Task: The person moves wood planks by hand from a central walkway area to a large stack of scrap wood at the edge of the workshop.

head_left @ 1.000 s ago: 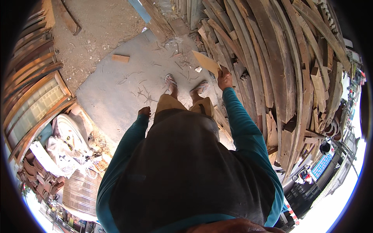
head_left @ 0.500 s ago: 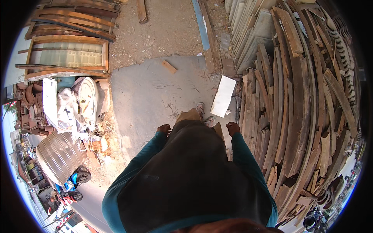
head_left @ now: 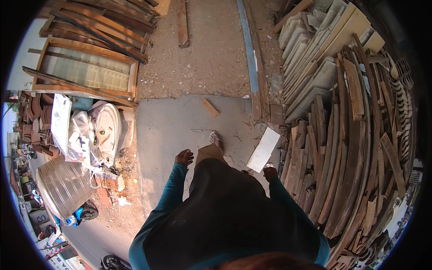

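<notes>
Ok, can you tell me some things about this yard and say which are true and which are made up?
1. The right hand holds a pale flat board. True.
2. The left hand holds a hammer. False: it is empty.
3. Stacked planks lie on the person's right. True.
4. The small wood block lies on grass. False: it lies on the grey concrete slab.

On your left, beside the round white lid, lies a heap of clear and white plastic bags (head_left: 81, 135), crumpled, with a flat white rectangular carton (head_left: 60, 122) leaning just beside them. You see no labels, signs or screens that can be made out.
</notes>
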